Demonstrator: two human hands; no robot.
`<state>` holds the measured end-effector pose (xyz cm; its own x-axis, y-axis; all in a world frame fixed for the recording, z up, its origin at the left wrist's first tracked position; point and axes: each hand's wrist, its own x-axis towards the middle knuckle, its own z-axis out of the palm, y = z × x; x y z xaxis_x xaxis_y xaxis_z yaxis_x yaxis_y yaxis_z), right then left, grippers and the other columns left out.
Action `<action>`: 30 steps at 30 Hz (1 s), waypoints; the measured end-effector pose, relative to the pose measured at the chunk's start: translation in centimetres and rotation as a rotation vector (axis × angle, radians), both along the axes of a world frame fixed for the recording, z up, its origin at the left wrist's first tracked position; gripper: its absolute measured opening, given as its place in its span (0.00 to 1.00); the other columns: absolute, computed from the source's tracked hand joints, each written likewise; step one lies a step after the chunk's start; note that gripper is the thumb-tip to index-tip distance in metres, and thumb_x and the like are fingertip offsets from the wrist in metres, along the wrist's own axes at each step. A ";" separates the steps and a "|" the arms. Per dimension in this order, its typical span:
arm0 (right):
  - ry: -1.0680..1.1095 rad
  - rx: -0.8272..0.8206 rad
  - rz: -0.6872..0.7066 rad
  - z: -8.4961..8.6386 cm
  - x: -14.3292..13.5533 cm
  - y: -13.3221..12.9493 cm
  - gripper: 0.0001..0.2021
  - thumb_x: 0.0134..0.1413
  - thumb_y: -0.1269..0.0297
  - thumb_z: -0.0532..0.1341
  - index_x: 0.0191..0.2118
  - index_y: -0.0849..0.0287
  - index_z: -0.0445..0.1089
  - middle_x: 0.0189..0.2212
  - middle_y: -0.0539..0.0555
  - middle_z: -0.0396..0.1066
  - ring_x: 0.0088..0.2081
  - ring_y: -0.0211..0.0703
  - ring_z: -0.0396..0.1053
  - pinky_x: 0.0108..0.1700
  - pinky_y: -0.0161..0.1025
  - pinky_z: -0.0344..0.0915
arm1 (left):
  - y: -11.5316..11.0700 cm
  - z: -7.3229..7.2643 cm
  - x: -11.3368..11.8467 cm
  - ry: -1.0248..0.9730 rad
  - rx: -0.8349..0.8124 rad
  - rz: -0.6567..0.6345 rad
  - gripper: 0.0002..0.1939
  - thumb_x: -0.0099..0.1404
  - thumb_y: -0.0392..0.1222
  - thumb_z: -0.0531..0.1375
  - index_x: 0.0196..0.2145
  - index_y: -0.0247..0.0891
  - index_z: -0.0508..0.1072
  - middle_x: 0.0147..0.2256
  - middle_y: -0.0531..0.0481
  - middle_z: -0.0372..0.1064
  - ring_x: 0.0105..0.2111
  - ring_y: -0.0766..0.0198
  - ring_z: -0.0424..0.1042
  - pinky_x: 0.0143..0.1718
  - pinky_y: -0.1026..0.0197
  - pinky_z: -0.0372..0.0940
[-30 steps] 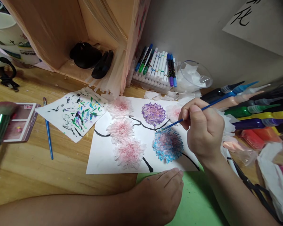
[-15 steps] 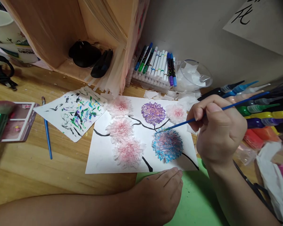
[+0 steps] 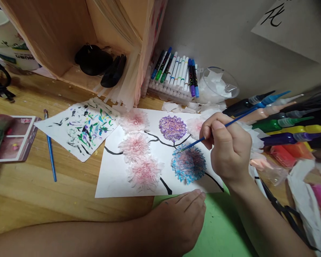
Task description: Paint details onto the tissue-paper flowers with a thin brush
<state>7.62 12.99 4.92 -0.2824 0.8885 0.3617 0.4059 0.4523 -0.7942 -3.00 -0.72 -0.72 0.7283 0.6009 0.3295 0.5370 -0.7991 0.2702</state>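
Observation:
My right hand (image 3: 228, 146) pinches a thin blue paintbrush (image 3: 238, 120), its tip touching the upper left edge of a blue-tipped pink paper flower (image 3: 189, 163). The flower lies on a white sheet (image 3: 113, 178) with black painted branches. Also on the sheet are a purple-edged flower (image 3: 173, 128) and several pale pink flowers (image 3: 144, 173); one at the right is partly hidden by my right hand. My left hand (image 3: 183, 217) rests palm down at the sheet's lower edge, over a green mat (image 3: 216, 221), its fingers together and nothing seen in them.
A paint-smeared tissue (image 3: 87, 126) and a second brush (image 3: 51, 157) lie left of the sheet. Behind stand a wooden box (image 3: 56, 35), a rack of markers (image 3: 173, 76) and a clear cup (image 3: 219, 84) of paper scraps. Paint bottles (image 3: 289, 123) crowd the right, near black scissors (image 3: 280, 207).
My right hand has moved left and turned slightly, bringing the brush to a steeper angle, its tip still at the blue-tipped flower. The whole view has shifted slightly. My left hand stays in place.

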 end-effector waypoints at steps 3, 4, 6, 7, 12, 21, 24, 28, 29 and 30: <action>0.027 0.006 -0.026 0.3 0.0 0.0 0.16 0.60 0.65 0.49 0.21 0.57 0.57 0.20 0.49 0.56 0.20 0.35 0.53 0.24 0.37 0.49 | 0.0 0.0 0.0 -0.003 0.002 -0.002 0.21 0.66 0.33 0.47 0.55 0.21 0.62 0.56 0.35 0.61 0.58 0.54 0.58 0.61 0.56 0.51; 0.039 0.010 -0.037 0.4 0.0 -0.1 0.16 0.59 0.65 0.49 0.20 0.57 0.57 0.20 0.49 0.56 0.20 0.35 0.53 0.23 0.38 0.49 | 0.0 0.0 0.0 -0.009 0.005 0.001 0.21 0.66 0.33 0.47 0.54 0.21 0.63 0.56 0.36 0.62 0.58 0.54 0.59 0.61 0.56 0.50; 0.062 0.021 -0.053 0.6 0.0 -0.2 0.16 0.59 0.65 0.50 0.20 0.56 0.57 0.20 0.49 0.56 0.19 0.35 0.53 0.23 0.38 0.49 | 0.0 0.0 0.0 -0.011 0.005 0.006 0.21 0.66 0.33 0.47 0.54 0.21 0.63 0.55 0.36 0.62 0.58 0.54 0.59 0.62 0.56 0.50; 0.070 0.031 -0.052 0.7 -0.1 -0.3 0.15 0.59 0.65 0.50 0.20 0.56 0.57 0.19 0.48 0.56 0.19 0.35 0.53 0.23 0.38 0.49 | 0.0 0.0 0.0 -0.008 0.001 0.005 0.21 0.66 0.33 0.47 0.55 0.21 0.62 0.56 0.36 0.62 0.58 0.54 0.59 0.62 0.56 0.50; -0.001 0.076 0.007 0.6 -0.2 -0.6 0.18 0.60 0.65 0.50 0.18 0.57 0.57 0.20 0.49 0.58 0.21 0.36 0.57 0.25 0.38 0.52 | 0.1 0.0 0.0 -0.020 0.010 0.012 0.21 0.66 0.33 0.47 0.55 0.20 0.62 0.55 0.36 0.62 0.57 0.54 0.60 0.61 0.56 0.51; 0.016 0.114 -0.008 0.7 0.1 -0.4 0.17 0.61 0.64 0.50 0.20 0.56 0.57 0.19 0.50 0.57 0.20 0.37 0.55 0.24 0.38 0.51 | 0.0 -0.1 0.1 -0.018 0.003 -0.003 0.21 0.66 0.33 0.48 0.54 0.21 0.63 0.55 0.35 0.62 0.58 0.53 0.59 0.62 0.55 0.50; -0.063 0.139 0.049 0.7 0.0 -0.5 0.17 0.61 0.66 0.48 0.20 0.57 0.58 0.20 0.49 0.58 0.22 0.36 0.58 0.25 0.38 0.54 | 0.0 -0.1 0.0 -0.014 -0.007 -0.009 0.21 0.66 0.34 0.48 0.55 0.21 0.63 0.56 0.36 0.62 0.58 0.54 0.59 0.62 0.56 0.50; -0.118 0.131 0.055 0.8 0.1 -0.6 0.16 0.61 0.66 0.48 0.22 0.57 0.59 0.18 0.48 0.57 0.19 0.34 0.56 0.25 0.37 0.54 | 0.1 0.0 0.0 -0.030 0.008 0.012 0.21 0.66 0.33 0.48 0.54 0.22 0.63 0.55 0.37 0.62 0.58 0.54 0.59 0.62 0.57 0.49; -0.105 0.136 0.042 0.8 0.2 -0.6 0.16 0.61 0.67 0.48 0.22 0.57 0.59 0.18 0.48 0.57 0.19 0.34 0.55 0.24 0.37 0.53 | 0.1 0.0 0.0 -0.033 0.008 0.014 0.21 0.66 0.33 0.48 0.54 0.22 0.63 0.55 0.37 0.62 0.58 0.54 0.59 0.62 0.57 0.49; -0.088 0.141 0.031 0.8 0.3 -0.6 0.16 0.61 0.66 0.48 0.21 0.57 0.58 0.19 0.48 0.58 0.19 0.34 0.55 0.24 0.37 0.52 | 0.1 0.0 0.0 -0.032 0.007 0.012 0.21 0.66 0.33 0.48 0.54 0.22 0.63 0.55 0.37 0.62 0.58 0.54 0.59 0.62 0.57 0.49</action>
<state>7.89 12.43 5.70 -0.3450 0.8210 0.4548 0.4554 0.5701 -0.6838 -2.98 -0.62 -0.73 0.7098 0.6074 0.3567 0.5381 -0.7944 0.2818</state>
